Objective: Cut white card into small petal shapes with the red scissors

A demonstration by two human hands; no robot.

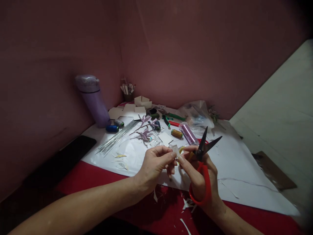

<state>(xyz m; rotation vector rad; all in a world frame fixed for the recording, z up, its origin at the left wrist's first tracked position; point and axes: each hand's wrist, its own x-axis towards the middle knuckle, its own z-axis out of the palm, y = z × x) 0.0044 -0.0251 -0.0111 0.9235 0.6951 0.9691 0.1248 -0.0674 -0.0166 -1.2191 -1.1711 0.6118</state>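
Note:
My left hand (153,166) is closed, thumb and forefinger pinching a small whitish, see-through strip (175,150). Red-handled scissors (206,182) hang on my right hand (199,176), their dark blades parted and pointing up, away from the strip. The thumb and fingertips of that same hand also meet the strip's lower right side. Something yellow shows behind the strip, partly hidden by my fingers. Just beyond my hands lie a gold thread spool (176,133), a tube of purple beads or glitter (188,133) and a lilac wire flower spray (145,133).
A white sheet (234,163) covers the red-clothed table. Silver wires (117,138), a blue spool (112,128) and a purple bottle (94,101) stand or lie left. Green-handled pliers (176,116) and a plastic bag (195,114) lie behind. Paper scraps (188,205) litter the near edge.

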